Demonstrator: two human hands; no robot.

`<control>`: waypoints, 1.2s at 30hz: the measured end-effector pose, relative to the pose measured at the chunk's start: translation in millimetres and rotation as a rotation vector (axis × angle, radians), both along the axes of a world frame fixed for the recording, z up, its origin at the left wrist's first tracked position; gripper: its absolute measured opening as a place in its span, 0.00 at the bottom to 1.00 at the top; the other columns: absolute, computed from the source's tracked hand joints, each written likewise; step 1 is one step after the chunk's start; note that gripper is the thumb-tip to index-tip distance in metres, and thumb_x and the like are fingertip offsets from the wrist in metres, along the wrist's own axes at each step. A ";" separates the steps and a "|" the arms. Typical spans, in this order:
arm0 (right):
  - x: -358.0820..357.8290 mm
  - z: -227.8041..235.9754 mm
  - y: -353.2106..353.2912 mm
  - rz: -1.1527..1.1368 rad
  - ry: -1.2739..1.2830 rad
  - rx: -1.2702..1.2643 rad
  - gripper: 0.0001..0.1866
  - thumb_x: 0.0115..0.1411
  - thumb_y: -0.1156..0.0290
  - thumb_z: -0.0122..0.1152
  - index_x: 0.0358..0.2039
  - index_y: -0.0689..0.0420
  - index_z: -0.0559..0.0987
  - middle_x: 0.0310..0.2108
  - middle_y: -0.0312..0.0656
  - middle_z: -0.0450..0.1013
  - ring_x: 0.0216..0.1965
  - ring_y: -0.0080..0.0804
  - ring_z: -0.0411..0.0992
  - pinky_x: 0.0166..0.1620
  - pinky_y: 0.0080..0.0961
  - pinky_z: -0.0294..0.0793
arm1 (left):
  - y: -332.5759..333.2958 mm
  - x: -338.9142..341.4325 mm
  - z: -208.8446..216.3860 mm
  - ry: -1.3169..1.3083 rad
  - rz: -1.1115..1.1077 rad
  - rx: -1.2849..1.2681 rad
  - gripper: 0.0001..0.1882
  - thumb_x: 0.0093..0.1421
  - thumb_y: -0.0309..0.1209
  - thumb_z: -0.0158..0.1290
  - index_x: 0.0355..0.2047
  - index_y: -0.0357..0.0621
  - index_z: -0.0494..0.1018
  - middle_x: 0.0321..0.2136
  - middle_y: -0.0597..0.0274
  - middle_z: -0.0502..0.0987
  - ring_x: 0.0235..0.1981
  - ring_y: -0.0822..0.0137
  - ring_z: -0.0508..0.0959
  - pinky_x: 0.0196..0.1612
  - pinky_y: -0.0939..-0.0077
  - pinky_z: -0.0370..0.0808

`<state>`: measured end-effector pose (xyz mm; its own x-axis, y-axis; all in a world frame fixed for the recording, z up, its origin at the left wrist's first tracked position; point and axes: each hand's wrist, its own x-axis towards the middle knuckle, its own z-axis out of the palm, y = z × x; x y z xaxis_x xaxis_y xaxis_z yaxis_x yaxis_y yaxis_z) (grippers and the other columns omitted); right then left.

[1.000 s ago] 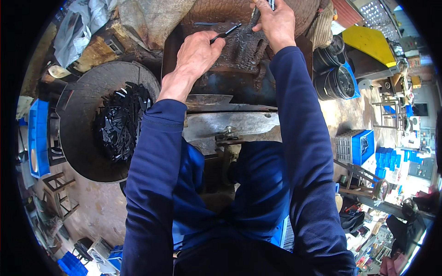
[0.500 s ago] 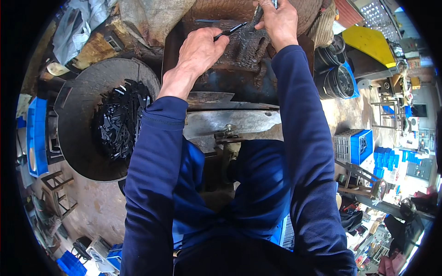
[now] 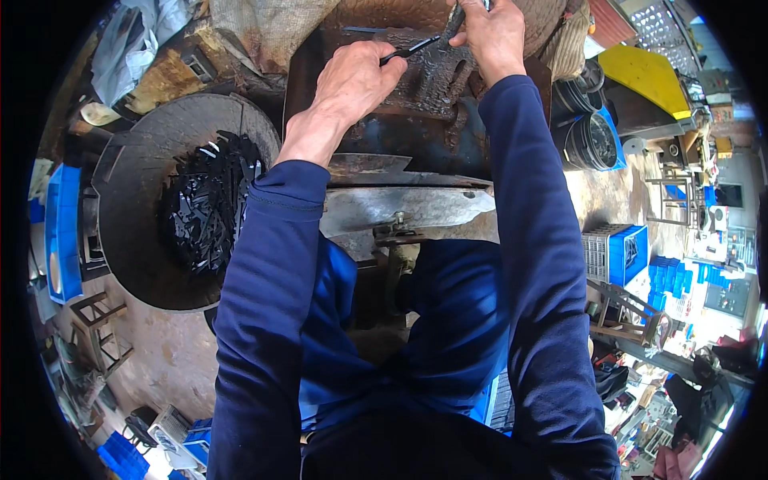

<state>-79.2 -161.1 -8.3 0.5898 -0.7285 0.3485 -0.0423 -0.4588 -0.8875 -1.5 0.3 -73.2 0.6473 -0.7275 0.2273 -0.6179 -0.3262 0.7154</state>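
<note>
My left hand point(image 3: 354, 84) pinches one end of a thin black strip point(image 3: 418, 47) between thumb and fingers. Its free end points up and right, toward my other hand. At the top edge, my right hand point(image 3: 492, 40) is closed around a grey, rough-looking bar point(image 3: 454, 22), whose far part is cut off by the picture. Both hands are above a dark, grimy metal work surface point(image 3: 384, 140), with a crusted brown block point(image 3: 428, 88) beneath them. Whether the strip touches the bar I cannot tell.
Left of my arm stands a large round tub point(image 3: 132, 216) holding many black strips point(image 3: 210, 200). A pale metal bar point(image 3: 416, 210) runs along the work surface's near edge, before my knees. Black buckets point(image 3: 590, 142) and a blue crate point(image 3: 628, 254) are on the right.
The view has shifted slightly, so both hands appear a little farther right. The strip still sits in my left hand, and my right hand keeps its grip on the bar.
</note>
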 end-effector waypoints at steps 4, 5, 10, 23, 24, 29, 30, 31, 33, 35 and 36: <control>-0.3 -2.6 -2.9 0.017 -0.014 -0.004 0.12 0.65 0.65 0.59 0.37 0.63 0.76 0.24 0.38 0.75 0.17 0.23 0.70 0.17 0.21 0.71 | -1.2 0.4 2.4 0.056 -0.018 0.061 0.21 0.60 0.42 0.55 0.48 0.42 0.78 0.34 0.48 0.81 0.38 0.51 0.80 0.45 0.61 0.76; -0.5 -2.8 -3.0 0.017 -0.013 -0.003 0.12 0.65 0.65 0.59 0.37 0.63 0.76 0.24 0.38 0.75 0.17 0.23 0.70 0.17 0.21 0.71 | -1.4 0.4 3.8 0.085 -0.020 0.090 0.21 0.59 0.43 0.55 0.49 0.46 0.79 0.37 0.48 0.82 0.43 0.48 0.81 0.48 0.59 0.76; -0.4 -3.2 -3.8 0.017 -0.001 -0.001 0.12 0.65 0.65 0.59 0.38 0.63 0.76 0.25 0.38 0.75 0.17 0.23 0.70 0.17 0.21 0.71 | -1.9 -1.8 5.8 0.088 -0.036 0.135 0.21 0.59 0.43 0.55 0.49 0.47 0.79 0.37 0.49 0.82 0.43 0.48 0.81 0.48 0.58 0.76; -0.9 -2.8 -2.2 0.016 0.005 0.018 0.13 0.65 0.64 0.59 0.40 0.63 0.75 0.27 0.39 0.76 0.16 0.24 0.70 0.17 0.21 0.71 | -3.0 -2.4 2.9 0.013 -0.075 0.055 0.17 0.61 0.40 0.54 0.44 0.42 0.79 0.22 0.53 0.76 0.27 0.58 0.75 0.36 0.62 0.73; -1.0 -3.5 -3.3 0.019 -0.001 0.012 0.13 0.65 0.65 0.59 0.40 0.63 0.75 0.28 0.40 0.76 0.16 0.24 0.70 0.17 0.21 0.71 | -3.3 -2.9 4.5 0.040 -0.067 0.090 0.17 0.60 0.41 0.54 0.44 0.45 0.80 0.27 0.51 0.79 0.33 0.53 0.78 0.41 0.59 0.75; 0.5 -6.1 -6.0 0.029 -0.011 0.008 0.13 0.65 0.65 0.59 0.41 0.63 0.75 0.27 0.39 0.76 0.16 0.24 0.70 0.17 0.21 0.71 | -3.0 -2.5 1.7 0.036 -0.048 0.086 0.17 0.60 0.42 0.54 0.44 0.48 0.80 0.30 0.49 0.82 0.37 0.48 0.81 0.45 0.56 0.77; 0.9 -6.3 -6.1 0.031 -0.014 0.007 0.13 0.65 0.65 0.59 0.41 0.63 0.75 0.27 0.39 0.76 0.17 0.24 0.70 0.17 0.21 0.71 | -2.7 -2.3 1.3 0.036 -0.047 0.088 0.17 0.60 0.42 0.54 0.44 0.48 0.80 0.30 0.49 0.82 0.37 0.48 0.81 0.45 0.56 0.77; 1.1 -6.8 -5.9 0.032 -0.017 0.006 0.13 0.65 0.65 0.59 0.41 0.63 0.75 0.27 0.39 0.76 0.17 0.24 0.70 0.17 0.21 0.71 | -2.4 -1.9 0.9 0.039 -0.046 0.083 0.17 0.60 0.42 0.54 0.44 0.48 0.80 0.30 0.49 0.82 0.37 0.48 0.81 0.45 0.56 0.77; 1.6 -7.5 -5.7 0.036 -0.023 0.005 0.13 0.65 0.65 0.59 0.41 0.63 0.75 0.27 0.39 0.76 0.17 0.24 0.70 0.17 0.21 0.71 | -1.6 -0.7 0.0 0.045 -0.043 0.072 0.17 0.60 0.43 0.54 0.45 0.49 0.80 0.30 0.49 0.82 0.38 0.48 0.81 0.45 0.57 0.77; 2.5 -8.2 -5.7 0.042 -0.031 0.007 0.13 0.65 0.65 0.59 0.41 0.63 0.75 0.27 0.39 0.75 0.17 0.24 0.70 0.17 0.21 0.71 | -0.7 0.9 -0.7 0.064 -0.037 0.056 0.18 0.60 0.43 0.54 0.45 0.49 0.80 0.31 0.49 0.82 0.38 0.48 0.81 0.45 0.57 0.77; 3.1 -8.6 -5.5 0.046 -0.035 0.009 0.13 0.65 0.65 0.59 0.41 0.63 0.75 0.27 0.39 0.75 0.17 0.24 0.70 0.17 0.21 0.71 | -0.2 1.8 -1.0 0.084 -0.031 0.035 0.18 0.60 0.43 0.54 0.45 0.49 0.80 0.31 0.48 0.82 0.38 0.48 0.81 0.45 0.57 0.76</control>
<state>-76.0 -166.6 -16.9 0.6100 -0.7041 0.3635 0.0100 -0.4519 -0.8920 0.4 0.0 -74.2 0.6400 -0.7541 0.1474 -0.5664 -0.3334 0.7537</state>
